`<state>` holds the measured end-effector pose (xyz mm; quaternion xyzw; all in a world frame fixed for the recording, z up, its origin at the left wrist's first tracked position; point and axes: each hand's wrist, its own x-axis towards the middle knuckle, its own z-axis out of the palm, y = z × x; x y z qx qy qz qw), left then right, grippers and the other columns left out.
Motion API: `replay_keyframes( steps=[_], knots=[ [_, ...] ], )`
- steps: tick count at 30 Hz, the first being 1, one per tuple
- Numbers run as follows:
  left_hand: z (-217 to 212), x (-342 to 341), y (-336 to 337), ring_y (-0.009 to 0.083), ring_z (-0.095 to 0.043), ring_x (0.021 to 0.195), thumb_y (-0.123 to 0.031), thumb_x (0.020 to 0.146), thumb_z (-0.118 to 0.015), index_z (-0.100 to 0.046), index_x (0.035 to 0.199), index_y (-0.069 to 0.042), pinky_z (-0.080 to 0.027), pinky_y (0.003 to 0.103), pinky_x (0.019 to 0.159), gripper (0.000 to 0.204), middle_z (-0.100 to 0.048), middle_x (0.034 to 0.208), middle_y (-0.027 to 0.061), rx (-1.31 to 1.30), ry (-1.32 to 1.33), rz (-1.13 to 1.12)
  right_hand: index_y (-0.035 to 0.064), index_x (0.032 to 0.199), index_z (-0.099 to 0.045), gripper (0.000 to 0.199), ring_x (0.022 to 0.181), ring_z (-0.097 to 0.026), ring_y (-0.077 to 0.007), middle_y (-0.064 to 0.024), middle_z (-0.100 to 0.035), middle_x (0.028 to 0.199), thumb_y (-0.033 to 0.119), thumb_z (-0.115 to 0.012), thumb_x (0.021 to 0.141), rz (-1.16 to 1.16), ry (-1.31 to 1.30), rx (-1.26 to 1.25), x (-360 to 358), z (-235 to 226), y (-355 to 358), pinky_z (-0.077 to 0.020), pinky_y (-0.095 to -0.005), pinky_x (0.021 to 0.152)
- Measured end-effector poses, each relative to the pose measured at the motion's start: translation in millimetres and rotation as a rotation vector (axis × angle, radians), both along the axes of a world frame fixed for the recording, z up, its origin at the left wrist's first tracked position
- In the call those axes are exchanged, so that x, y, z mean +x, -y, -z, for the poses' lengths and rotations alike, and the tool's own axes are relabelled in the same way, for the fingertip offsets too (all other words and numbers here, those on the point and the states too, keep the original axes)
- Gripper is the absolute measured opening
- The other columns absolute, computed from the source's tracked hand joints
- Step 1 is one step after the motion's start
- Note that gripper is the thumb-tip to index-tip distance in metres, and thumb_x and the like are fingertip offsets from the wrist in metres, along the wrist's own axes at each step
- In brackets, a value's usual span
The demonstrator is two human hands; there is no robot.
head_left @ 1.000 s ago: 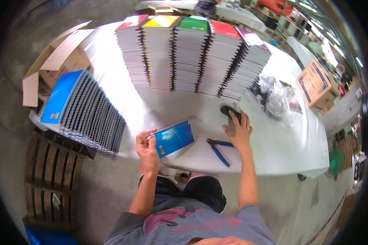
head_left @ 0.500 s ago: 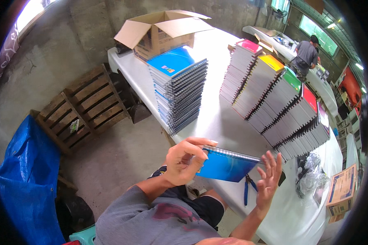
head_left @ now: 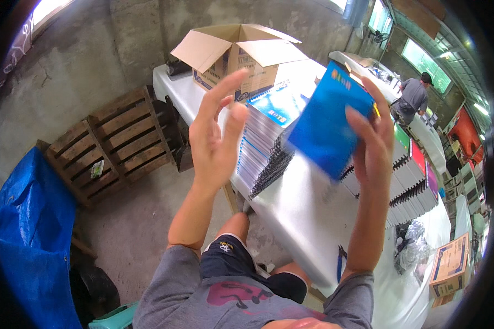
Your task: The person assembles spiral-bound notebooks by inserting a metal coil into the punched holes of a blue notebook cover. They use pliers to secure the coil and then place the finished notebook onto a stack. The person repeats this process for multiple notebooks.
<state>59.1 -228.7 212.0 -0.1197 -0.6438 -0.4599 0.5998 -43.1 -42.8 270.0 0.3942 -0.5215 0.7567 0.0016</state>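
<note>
While the right hand [head_left: 370, 140] holds a blue notebook [head_left: 326, 129] up in the air, its fingers are wrapped around the notebook's right edge. The notebook is tilted and hangs above the white table [head_left: 302, 219], over the near long edge. The left hand [head_left: 217, 134] is up too, just beside the notebook but not touching it. Its fingers are spread wide and hold nothing. Under the hands, a pile of blue spiral notebooks [head_left: 266, 142] sits on the table near its left end. An open cardboard box [head_left: 239, 55] stands at that end, behind the pile. More stacks of notebooks with bright covers [head_left: 414, 181] stand in a row toward the right. A blue tool [head_left: 340, 263] lies by the near edge. Wooden pallets [head_left: 121, 142] and a blue tarp [head_left: 30, 241] are on the floor to the left. Another person [head_left: 411, 96] stands far back.
</note>
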Motion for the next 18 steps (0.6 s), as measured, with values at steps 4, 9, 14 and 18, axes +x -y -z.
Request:
replay_keyframes(
  steps=[4,9,14,18],
  knots=[
    [23.4,-40.7,32.1,0.0223,-0.044,0.122,-0.038,0.097,-0.043,-0.044,0.133,-0.002,-0.031,0.032,0.102,0.051,-0.049,0.131,0.0156,0.218,0.226,0.15,-0.007,0.126,-0.038,0.066,0.09,-0.061,-0.0203,-0.0174,-0.056,0.106,0.011,-0.075,0.074,0.042,0.099,-0.006,-56.9,6.2,50.1,-0.054,-0.0297,0.073],
    [42.3,-68.5,35.9,0.0209,-0.046,0.119,-0.044,0.098,-0.036,-0.047,0.13,-0.003,-0.031,0.031,0.103,0.053,-0.052,0.126,0.0127,0.249,0.35,0.295,-0.0066,0.124,-0.043,0.068,0.09,-0.061,-0.0234,-0.0184,-0.056,0.106,0.022,-0.076,0.073,0.154,0.039,0.234,-81.0,31.7,74.2,-0.0524,-0.0311,0.076],
    [47.8,-75.8,30.8,0.0192,-0.047,0.116,-0.043,0.099,-0.034,-0.047,0.129,-0.003,-0.033,0.03,0.101,0.052,-0.053,0.123,0.0127,0.16,0.303,0.261,-0.0003,0.118,-0.055,0.073,0.107,-0.051,-0.0331,-0.0228,-0.054,0.111,0.057,-0.065,0.074,0.563,-0.315,0.802,-86.3,42.7,68.0,-0.0421,-0.0399,0.092],
    [48.8,-73.5,26.6,0.0205,-0.046,0.118,-0.044,0.099,-0.031,-0.044,0.131,-0.003,-0.032,0.032,0.102,0.054,-0.052,0.125,0.0135,0.157,0.253,0.19,0.0072,0.118,-0.058,0.082,0.122,-0.031,-0.0342,-0.0185,-0.041,0.121,0.076,-0.044,0.075,0.683,-0.242,0.965,-65.1,45.0,72.5,-0.0236,-0.0536,0.1]
  ],
)
